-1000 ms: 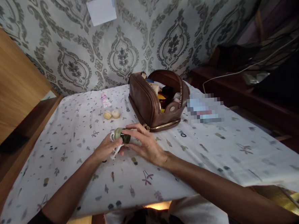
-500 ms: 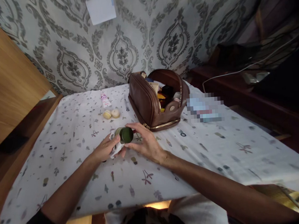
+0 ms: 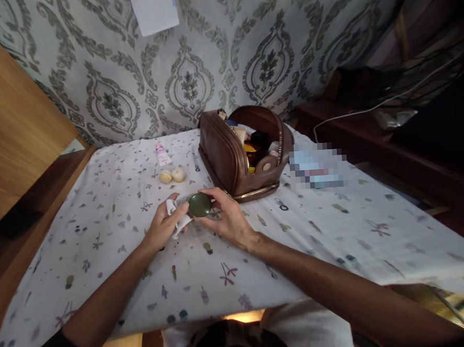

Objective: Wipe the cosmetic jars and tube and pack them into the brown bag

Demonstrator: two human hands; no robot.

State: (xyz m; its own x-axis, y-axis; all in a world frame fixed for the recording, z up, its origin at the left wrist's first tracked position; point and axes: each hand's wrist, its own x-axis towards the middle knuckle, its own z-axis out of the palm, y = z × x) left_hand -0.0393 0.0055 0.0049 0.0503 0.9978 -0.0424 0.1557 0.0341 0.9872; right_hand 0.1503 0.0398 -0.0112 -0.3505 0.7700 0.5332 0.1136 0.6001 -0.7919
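Observation:
My right hand (image 3: 230, 220) has its thumb and fingers around the edge of a small jar with a round, dark green lid (image 3: 200, 205). The lid faces up towards me. In my left hand (image 3: 162, 224) is a crumpled white tissue (image 3: 180, 225), pressed against the jar's left side, with the thumb at the lid's edge. The lower part of the jar is mostly hidden by the fingers and the tissue. Both hands are just above the patterned tablecloth (image 3: 136, 284), in front of an open brown toiletry bag (image 3: 223, 161).
Beyond my hands lie two small round cream-coloured items (image 3: 172, 175) and a pink-and-white tube (image 3: 162, 154). Several cosmetics fill the bag. A blurred-out light blue item (image 3: 318, 168) lies to its right. A wooden cabinet (image 3: 20, 118) borders the left side, a patterned wall (image 3: 191, 82) the back.
The jar has tipped, so its lid now shows as a full, shiny oval, and it has shifted slightly right and up. Both hands keep hold of the jar and the tissue.

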